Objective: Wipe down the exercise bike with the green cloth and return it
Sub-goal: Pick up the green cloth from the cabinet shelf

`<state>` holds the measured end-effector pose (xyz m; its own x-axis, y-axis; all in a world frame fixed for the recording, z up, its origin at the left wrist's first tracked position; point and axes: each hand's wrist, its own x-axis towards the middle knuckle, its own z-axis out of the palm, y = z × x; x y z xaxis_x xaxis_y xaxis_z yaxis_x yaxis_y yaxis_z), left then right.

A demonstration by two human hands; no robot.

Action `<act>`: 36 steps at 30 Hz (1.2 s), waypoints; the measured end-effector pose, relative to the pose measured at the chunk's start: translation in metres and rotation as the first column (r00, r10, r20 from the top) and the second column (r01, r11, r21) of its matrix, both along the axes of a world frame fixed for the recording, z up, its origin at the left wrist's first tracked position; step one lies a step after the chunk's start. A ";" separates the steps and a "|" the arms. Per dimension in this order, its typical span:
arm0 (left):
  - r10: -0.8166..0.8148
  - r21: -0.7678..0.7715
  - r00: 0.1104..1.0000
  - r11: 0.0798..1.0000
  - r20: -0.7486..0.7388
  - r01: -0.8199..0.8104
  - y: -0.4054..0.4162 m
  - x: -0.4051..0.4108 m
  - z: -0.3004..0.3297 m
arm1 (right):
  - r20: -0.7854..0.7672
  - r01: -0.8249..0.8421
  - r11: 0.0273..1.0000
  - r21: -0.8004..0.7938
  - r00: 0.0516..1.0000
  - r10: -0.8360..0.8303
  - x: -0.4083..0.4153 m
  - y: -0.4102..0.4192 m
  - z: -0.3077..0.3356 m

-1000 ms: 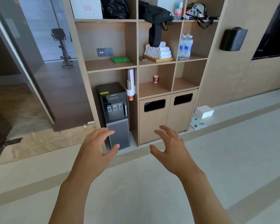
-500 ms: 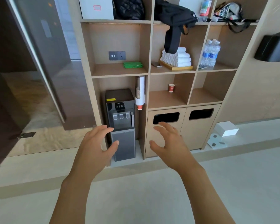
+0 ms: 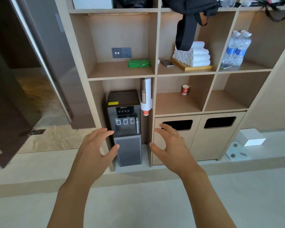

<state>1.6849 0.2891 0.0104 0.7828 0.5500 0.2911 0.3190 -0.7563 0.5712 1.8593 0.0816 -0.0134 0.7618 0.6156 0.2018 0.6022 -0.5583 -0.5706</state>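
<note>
A folded green cloth (image 3: 139, 63) lies on a wooden shelf (image 3: 115, 72) in the left compartment, under a grey wall socket. My left hand (image 3: 95, 150) and my right hand (image 3: 170, 148) are both held out in front of me, well below the cloth, fingers loosely spread and holding nothing. The exercise bike is out of view.
A black water dispenser (image 3: 125, 125) stands below the cloth's shelf, with a cup holder (image 3: 146, 96) beside it. White rolled towels (image 3: 192, 55), a phone (image 3: 167, 63) and water bottles (image 3: 236, 50) fill neighbouring shelves. A black bag (image 3: 187, 18) hangs from above. A dark door (image 3: 11, 79) stands open at left.
The shelf unit has grown larger and closer in view. The exercise bike seen through the doorway one second ago has left the frame. Both hands stay raised and empty.
</note>
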 end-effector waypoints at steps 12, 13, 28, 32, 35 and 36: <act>-0.042 0.022 0.999 0.999 0.016 0.041 0.149 0.127 0.000 | 0.017 0.018 1.000 -0.012 1.000 -0.018 0.112 0.143 0.004; -0.051 0.018 0.998 0.999 0.022 0.051 0.163 0.137 0.003 | 0.014 0.014 1.000 -0.003 1.000 -0.014 0.121 0.156 0.008; -0.166 -0.041 0.986 0.985 0.021 0.167 0.286 0.276 0.001 | 0.053 0.065 0.997 -0.041 0.997 -0.063 0.246 0.289 0.030; -0.170 -0.030 0.985 0.985 0.040 0.171 0.301 0.325 -0.001 | 0.058 0.043 0.998 -0.051 0.997 -0.040 0.296 0.309 0.031; -0.154 -0.004 0.987 0.988 0.039 0.154 0.312 0.359 0.000 | 0.066 0.012 0.999 -0.031 0.998 -0.010 0.332 0.324 0.035; -0.139 0.005 0.990 0.990 0.033 0.139 0.316 0.372 0.001 | 0.064 -0.007 1.000 -0.021 0.998 0.008 0.346 0.329 0.037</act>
